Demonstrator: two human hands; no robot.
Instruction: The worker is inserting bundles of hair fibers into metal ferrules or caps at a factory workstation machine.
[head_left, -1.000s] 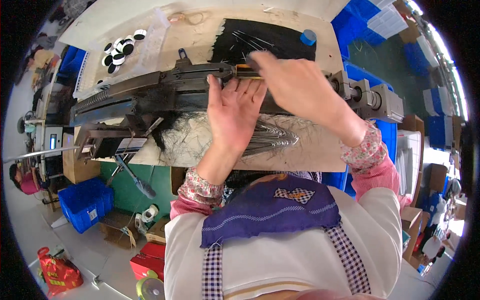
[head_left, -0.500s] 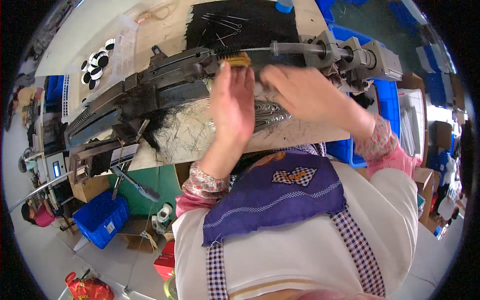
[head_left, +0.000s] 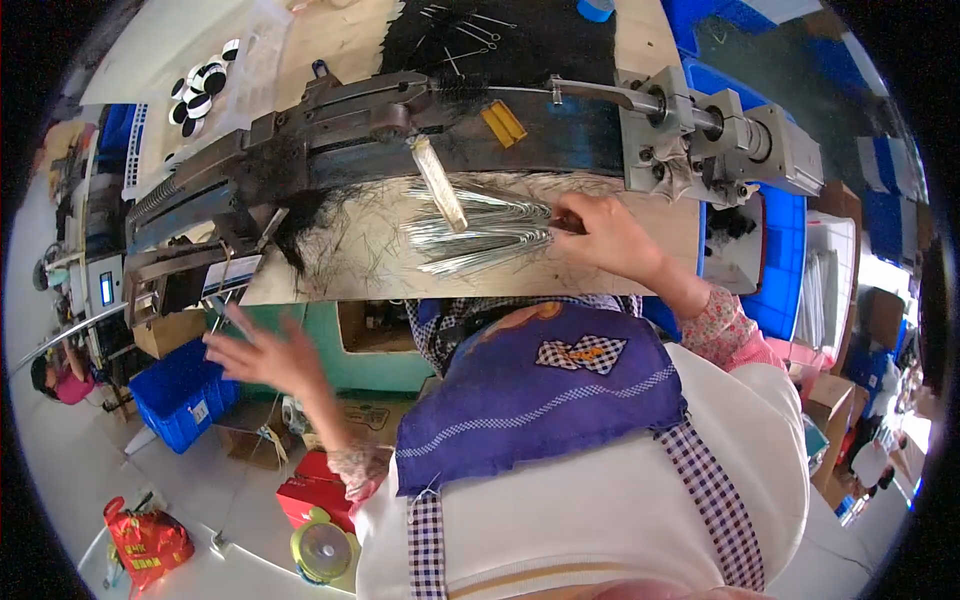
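Note:
My right hand point(head_left: 612, 240) is at the looped right end of a bundle of bent metal wires point(head_left: 480, 235) on the bench, thumb and fingers pinched on the wire ends. My left hand point(head_left: 268, 358), slightly blurred, is off the bench's near left edge with fingers spread, close by a dark lever handle point(head_left: 238, 318). Ahead of both stands a long metal machine point(head_left: 360, 130), with a thin wire point(head_left: 505, 90) running from its jaw to the chuck point(head_left: 655, 103) on the right. A yellow block point(head_left: 503, 123) lies on the machine bed. A flat metal bar point(head_left: 438, 185) juts over the wires.
Loose black bristles point(head_left: 340, 240) litter the bench. Several looped wire pieces point(head_left: 470, 45) lie on a black cloth point(head_left: 545, 40) at the back. Black-and-white round caps point(head_left: 200, 90) sit at the back left. Blue bins point(head_left: 180, 395) stand at both sides.
My left hand has dropped from the machine to the lower left. My right hand has moved down onto the wires. The yellow block now lies untouched on the bed, and the lever handle sits higher.

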